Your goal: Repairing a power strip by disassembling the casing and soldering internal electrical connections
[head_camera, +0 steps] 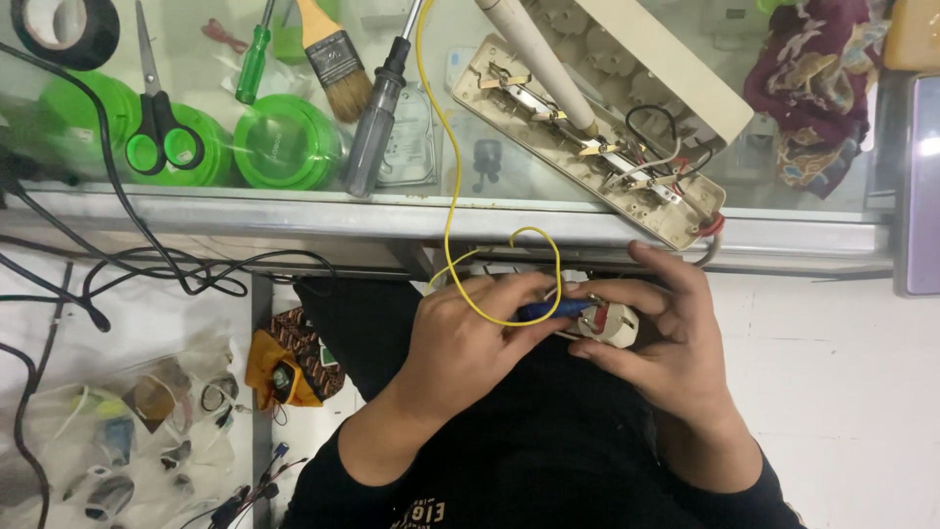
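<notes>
My left hand (468,343) and my right hand (674,338) meet over my lap, below the glass counter's edge. Between them sits a small white plug-like part (615,323) with red inside, gripped by my right fingers. My left fingers hold a blue-handled tool (548,310) pressed against that part. A thin yellow wire (452,176) loops around my left hand and runs up across the counter. An opened beige power strip (587,137) lies on the glass above, its metal strips and wires exposed, with a soldering iron (537,61) resting on it.
On the glass counter (294,211) lie green-handled scissors (159,127), a paintbrush (331,54), a grey-handled screwdriver (377,113), a green screwdriver (255,59), black tape (67,29) and patterned cloth (818,88). Black cables (147,264) hang left; bagged parts (127,431) lie on the floor.
</notes>
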